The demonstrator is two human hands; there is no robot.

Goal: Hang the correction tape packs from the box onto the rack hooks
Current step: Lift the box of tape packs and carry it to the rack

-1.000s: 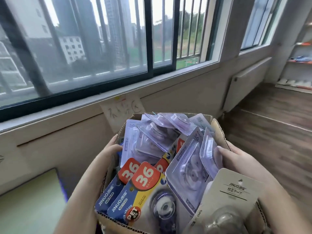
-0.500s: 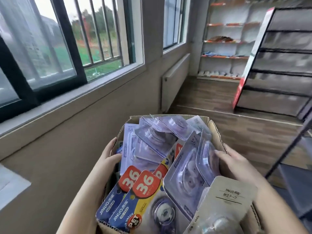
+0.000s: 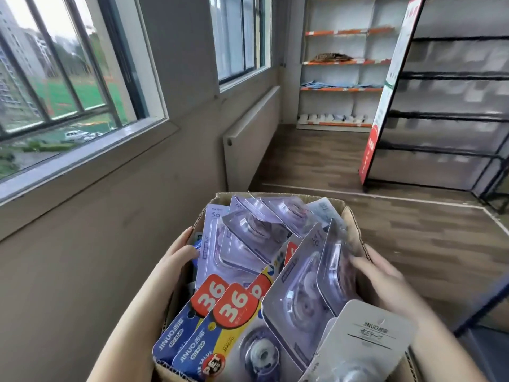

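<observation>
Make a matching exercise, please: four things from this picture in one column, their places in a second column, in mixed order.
Things:
1. left hand
2. right hand
3. radiator
4. black rack

Places:
A. on the wall below the window
B. on the cardboard box's right side
C. upper right, on the floor
D. on the box's left side

Pairs: 1-D, 2-B, 3-A, 4-C

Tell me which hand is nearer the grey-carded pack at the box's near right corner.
Right. The right hand grips the cardboard box at its right wall, just above and beside the grey-carded pack. The left hand holds the opposite wall, across the box.
</observation>
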